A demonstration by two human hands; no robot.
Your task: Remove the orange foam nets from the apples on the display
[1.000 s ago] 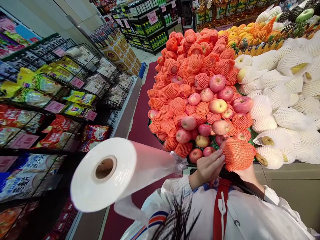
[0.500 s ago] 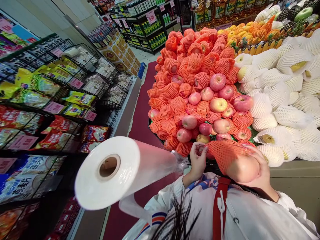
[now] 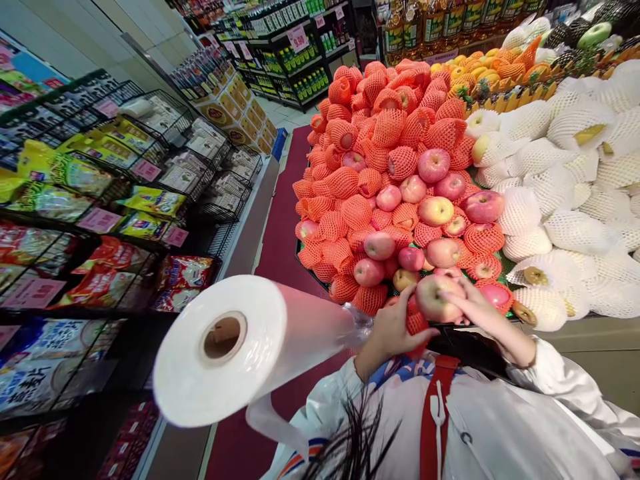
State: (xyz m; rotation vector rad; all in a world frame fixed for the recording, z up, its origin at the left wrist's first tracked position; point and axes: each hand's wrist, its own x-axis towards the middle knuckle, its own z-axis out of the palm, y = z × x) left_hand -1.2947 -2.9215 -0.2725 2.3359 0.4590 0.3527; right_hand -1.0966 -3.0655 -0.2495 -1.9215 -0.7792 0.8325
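Note:
A pale pink-yellow apple (image 3: 434,299) is held in front of my body at the near edge of the apple pile (image 3: 390,187). My right hand (image 3: 473,303) grips it from the right, fingers curled over its top and side. On the left, my left hand (image 3: 391,330) is closed around an orange foam net (image 3: 416,324), with the thumb below and fingers above, close against the apple. The apple's lower part lies bare above the net. How much of the net still wraps it is hidden by my fingers.
A large roll of clear plastic bags (image 3: 220,353) stands left of my arm. White-netted fruit (image 3: 565,187) fills the right side of the display. Snack racks (image 3: 100,220) line the left, beside a dark red floor strip (image 3: 280,220).
The apple has moved up and left, toward the pile, and turned. The orange net that was stretched over it is now bunched in my left hand, and my right hand has shifted onto the apple's top.

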